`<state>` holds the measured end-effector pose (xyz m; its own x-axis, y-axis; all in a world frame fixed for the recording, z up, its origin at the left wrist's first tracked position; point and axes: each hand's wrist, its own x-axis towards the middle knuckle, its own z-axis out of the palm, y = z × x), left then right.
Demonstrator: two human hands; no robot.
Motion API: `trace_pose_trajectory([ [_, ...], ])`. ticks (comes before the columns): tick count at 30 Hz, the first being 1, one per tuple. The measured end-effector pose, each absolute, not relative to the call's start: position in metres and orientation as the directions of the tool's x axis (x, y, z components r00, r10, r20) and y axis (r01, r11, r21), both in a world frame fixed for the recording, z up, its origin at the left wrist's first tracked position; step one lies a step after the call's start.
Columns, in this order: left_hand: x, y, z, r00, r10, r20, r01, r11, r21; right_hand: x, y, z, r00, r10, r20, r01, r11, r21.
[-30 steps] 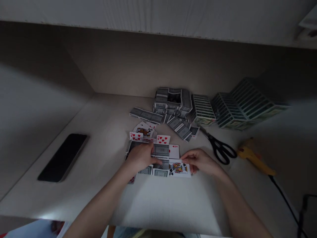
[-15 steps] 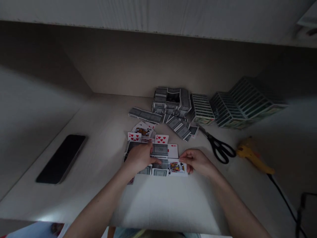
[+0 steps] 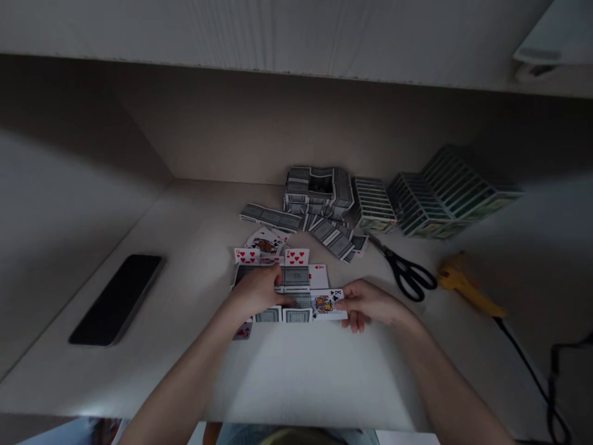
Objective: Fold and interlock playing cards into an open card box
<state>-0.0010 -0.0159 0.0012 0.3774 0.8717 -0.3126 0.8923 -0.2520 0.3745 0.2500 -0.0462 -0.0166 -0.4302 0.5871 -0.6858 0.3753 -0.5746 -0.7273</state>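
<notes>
A structure of folded playing cards (image 3: pixel 295 276) lies on the table in front of me, with patterned backs up. My left hand (image 3: pixel 260 288) rests over its left part, thumb and fingers apart, pressing on the cards. At the right end, my right hand (image 3: pixel 365 304) pinches the edge of a king of clubs (image 3: pixel 325 304) between thumb and fingers. An ace of hearts (image 3: pixel 319 276) lies just behind the king. A nine of hearts (image 3: pixel 247 255) and a seven of hearts (image 3: pixel 297 256) stick out along the back edge.
Behind are a built card block (image 3: pixel 319 191), a card strip (image 3: pixel 271 216) and loose cards. To the right lie black scissors (image 3: pixel 407 275), green ribbed card stacks (image 3: pixel 456 191) and a yellow glue gun (image 3: pixel 470 288) with its cord. A phone (image 3: pixel 117 300) is at left.
My right hand has shifted its hold on the king, with its thumb now over the card's right edge and its lower fingers more spread. The whole view has shifted slightly.
</notes>
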Motion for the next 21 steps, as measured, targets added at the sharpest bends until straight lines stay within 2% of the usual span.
trace_pose_trajectory([
  [4, -0.005, -0.016, 0.001, 0.403, 0.862, -0.307, 0.880, -0.273, 0.389, 0.241, -0.047, -0.022, -0.401, 0.613, -0.681, 0.355, -0.581, -0.732],
  [11, -0.011, -0.012, -0.001, 0.360, 0.882, -0.305, 0.897, -0.237, 0.372, 0.219, -0.048, -0.024, -0.265, 0.739, -0.620, 0.307, -0.544, -0.781],
  [21, -0.009, -0.013, -0.002, 0.390, 0.884, -0.259, 0.862, -0.251, 0.440, 0.221, -0.045, -0.018, -0.240, 0.762, -0.601, 0.319, -0.523, -0.791],
])
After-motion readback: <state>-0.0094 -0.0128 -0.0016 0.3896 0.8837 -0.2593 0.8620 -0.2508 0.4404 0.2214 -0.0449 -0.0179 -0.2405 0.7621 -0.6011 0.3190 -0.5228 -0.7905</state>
